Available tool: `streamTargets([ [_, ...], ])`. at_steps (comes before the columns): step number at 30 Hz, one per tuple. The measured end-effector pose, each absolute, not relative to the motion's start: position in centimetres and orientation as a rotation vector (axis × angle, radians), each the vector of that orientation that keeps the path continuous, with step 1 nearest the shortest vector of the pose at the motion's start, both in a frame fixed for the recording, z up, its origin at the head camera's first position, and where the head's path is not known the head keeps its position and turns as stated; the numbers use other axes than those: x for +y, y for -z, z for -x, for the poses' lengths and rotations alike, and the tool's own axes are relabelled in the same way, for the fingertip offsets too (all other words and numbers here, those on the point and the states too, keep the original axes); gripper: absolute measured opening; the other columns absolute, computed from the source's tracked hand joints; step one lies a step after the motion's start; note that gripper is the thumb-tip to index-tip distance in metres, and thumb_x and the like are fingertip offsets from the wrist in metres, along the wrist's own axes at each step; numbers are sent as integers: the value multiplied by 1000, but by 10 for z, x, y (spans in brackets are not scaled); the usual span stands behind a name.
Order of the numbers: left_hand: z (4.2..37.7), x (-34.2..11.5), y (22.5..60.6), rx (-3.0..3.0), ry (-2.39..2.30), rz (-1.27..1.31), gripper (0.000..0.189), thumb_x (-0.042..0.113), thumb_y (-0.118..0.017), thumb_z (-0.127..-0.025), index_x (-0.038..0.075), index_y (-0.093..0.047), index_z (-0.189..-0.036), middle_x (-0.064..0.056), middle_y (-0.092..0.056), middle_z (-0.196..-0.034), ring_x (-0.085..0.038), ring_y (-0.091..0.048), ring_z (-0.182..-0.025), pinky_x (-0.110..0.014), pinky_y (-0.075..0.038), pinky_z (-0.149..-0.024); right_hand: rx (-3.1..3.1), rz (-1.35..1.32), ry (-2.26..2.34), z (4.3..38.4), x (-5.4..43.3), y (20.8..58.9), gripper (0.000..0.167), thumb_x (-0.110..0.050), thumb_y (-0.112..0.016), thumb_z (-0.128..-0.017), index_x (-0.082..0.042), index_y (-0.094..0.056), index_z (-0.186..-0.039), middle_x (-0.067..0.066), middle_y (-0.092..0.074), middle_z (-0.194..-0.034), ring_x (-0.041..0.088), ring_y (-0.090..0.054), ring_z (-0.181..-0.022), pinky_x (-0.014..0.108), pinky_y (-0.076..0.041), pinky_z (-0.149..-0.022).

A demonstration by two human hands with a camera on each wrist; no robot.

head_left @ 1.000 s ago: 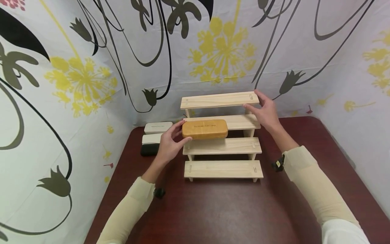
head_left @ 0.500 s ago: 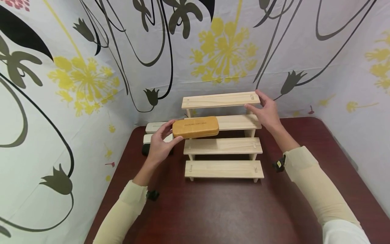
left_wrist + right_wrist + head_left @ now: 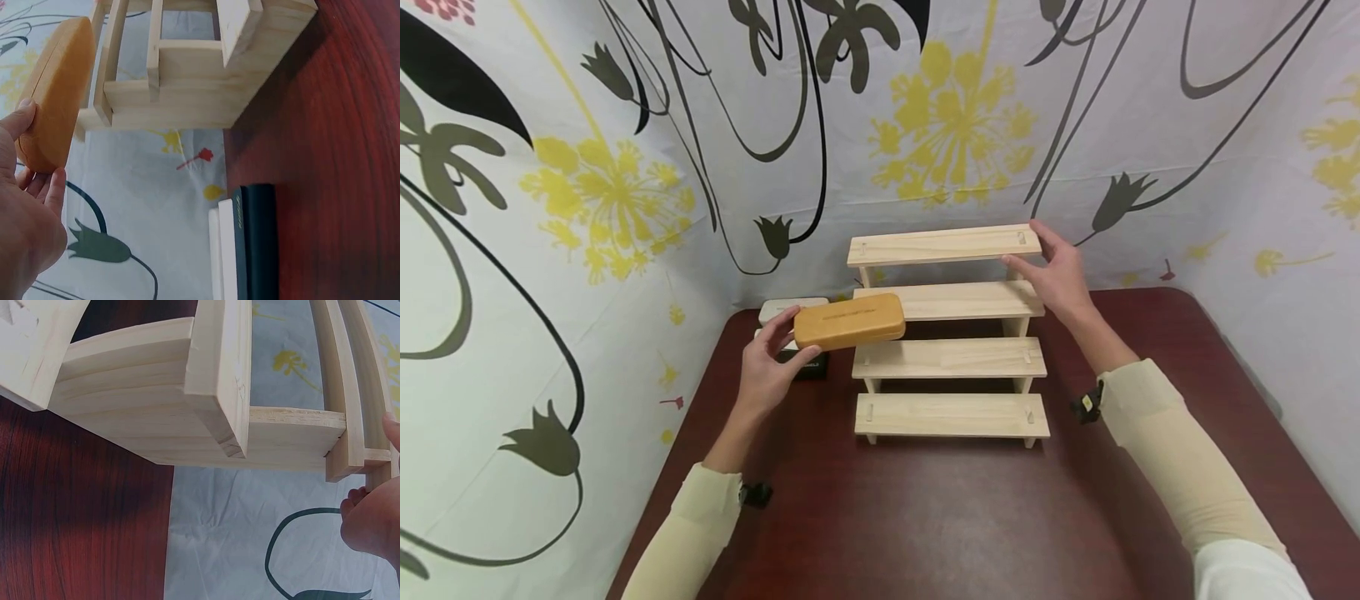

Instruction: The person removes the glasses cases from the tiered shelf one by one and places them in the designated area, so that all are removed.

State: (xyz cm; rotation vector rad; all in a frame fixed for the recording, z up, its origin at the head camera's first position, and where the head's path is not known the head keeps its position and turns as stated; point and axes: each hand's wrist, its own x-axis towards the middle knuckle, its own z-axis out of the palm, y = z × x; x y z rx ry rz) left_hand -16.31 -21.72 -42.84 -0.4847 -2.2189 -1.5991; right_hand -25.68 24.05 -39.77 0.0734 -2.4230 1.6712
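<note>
My left hand (image 3: 762,375) holds a mustard-yellow glasses case (image 3: 850,322) by its left end, thumb at the front and fingers behind. The case is tilted, its right end overlapping the left part of a four-tier wooden step rack (image 3: 951,358) in the head view. In the left wrist view, the glasses case (image 3: 59,94) is up off the table, apart from the rack's side panel (image 3: 169,115). My right hand (image 3: 1056,271) grips the right end of the rack's top board (image 3: 943,245), thumb on the front edge.
Behind my left hand, a white case (image 3: 793,308) and a dark case (image 3: 808,367) lie left of the rack on the dark red table (image 3: 955,517). The left wrist view shows these cases (image 3: 244,244) side by side. A flower-patterned cloth (image 3: 955,125) hangs close behind the rack.
My left hand has carried the yellow glasses case leftward from in front of the rack's second board, tilting it slightly. My right hand stays on the top board.
</note>
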Motion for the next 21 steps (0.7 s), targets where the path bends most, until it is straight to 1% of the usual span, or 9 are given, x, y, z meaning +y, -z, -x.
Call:
streamTargets([
  [3,160,-223,431,-2230,1593,440,70,-9,-85,-86,0,-57,-149,-18,-58,-151,-33,-58,-136,-28,-52,-109,-2418,-74,-1675,257,240,398,91,-37,-80,-97,-12,-29,-169,7,-27,-174,24,-27,-159,44,-28,-129],
  [6,156,-230,433,-2241,1596,389,69,-12,-83,-85,-3,-57,-148,-21,-57,-150,-34,-57,-137,-27,-52,-109,-2416,-77,-1673,257,240,398,90,-36,-80,-98,-12,-30,-169,7,-27,-174,24,-27,-159,43,-28,-129],
  [10,152,-240,435,-2238,1590,344,66,-14,-82,-85,-6,-57,-146,-23,-58,-150,-36,-55,-138,-25,-51,-109,-2418,-80,-1664,257,239,398,90,-36,-80,-98,-11,-30,-169,7,-28,-174,25,-28,-159,41,-28,-129],
  [12,149,-244,437,-2229,1591,334,66,-13,-83,-86,-6,-58,-146,-22,-58,-149,-37,-56,-137,-24,-52,-108,-2421,-78,-1661,257,239,398,90,-36,-80,-98,-12,-30,-168,7,-27,-174,25,-28,-159,41,-28,-129],
  [15,145,-250,438,-2214,1605,330,66,-11,-83,-86,-4,-58,-147,-20,-59,-149,-34,-58,-135,-26,-53,-107,-2424,-72,-1659,256,239,398,90,-37,-80,-97,-12,-31,-168,6,-27,-174,24,-27,-159,40,-27,-129],
  [18,143,-255,441,-2197,1630,333,66,-8,-84,-87,-3,-58,-148,-17,-59,-149,-28,-60,-134,-27,-53,-107,-2420,-71,-1660,256,239,398,90,-37,-80,-97,-12,-31,-168,6,-26,-174,24,-26,-159,39,-26,-129],
  [21,142,-260,444,-2175,1652,328,65,-7,-83,-88,-2,-59,-147,-19,-59,-150,-22,-61,-132,-26,-53,-106,-2416,-73,-1664,256,239,398,90,-36,-80,-98,-12,-31,-168,6,-26,-174,24,-26,-159,38,-26,-129],
])
